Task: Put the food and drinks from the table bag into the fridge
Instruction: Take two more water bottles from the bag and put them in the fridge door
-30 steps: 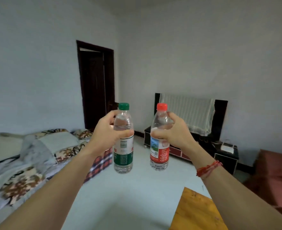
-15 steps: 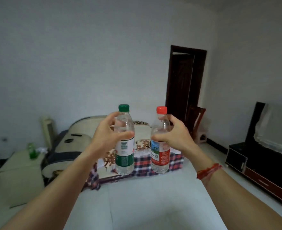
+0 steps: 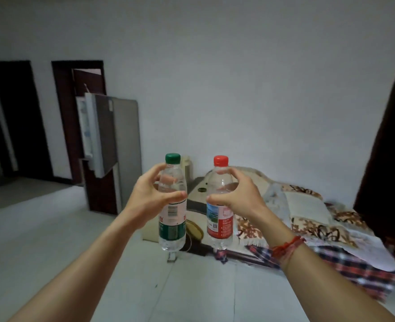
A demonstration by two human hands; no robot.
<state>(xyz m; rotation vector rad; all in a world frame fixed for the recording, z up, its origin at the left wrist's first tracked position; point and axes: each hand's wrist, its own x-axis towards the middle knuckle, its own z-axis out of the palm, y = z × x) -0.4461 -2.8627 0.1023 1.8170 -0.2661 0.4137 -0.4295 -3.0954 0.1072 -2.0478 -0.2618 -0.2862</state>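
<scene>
Since half a second ago the view has swung left: the bed (image 3: pixel 308 219) that sat behind the bottles now lies off to the right, and a fridge (image 3: pixel 124 145) has come into view at far left. Both hands hold the same pose as before.

Nearest, two bare forearms reach forward, the right one wearing a red string bracelet (image 3: pixel 287 246). The left hand (image 3: pixel 145 203) grips a green-capped bottle (image 3: pixel 172 228) by its clear upper part, its fingers (image 3: pixel 157 169) curled round the shoulder and the thumb pressed across the front just above the label. The right hand (image 3: pixel 240 196) grips a red-capped bottle (image 3: pixel 222 226) the same way, thumb across the front and fingers wrapped over the neck. Both bottles stand upright in the air, side by side and apart, above a pale tiled floor (image 3: pixel 52 240).

Beyond them the bed carries a brown-patterned blanket over a checked cover, with a pale pillow on it. To the left and farther off stands the grey fridge, its upper door (image 3: pixel 99 133) swung open (the inside is too blurred to read). Behind it a dark wooden doorway (image 3: pixel 64 117) is set in the white wall (image 3: pixel 238 89), with another dark opening (image 3: pixel 13 117) farther left. A dark door (image 3: pixel 387 147) fills the far right edge.
</scene>
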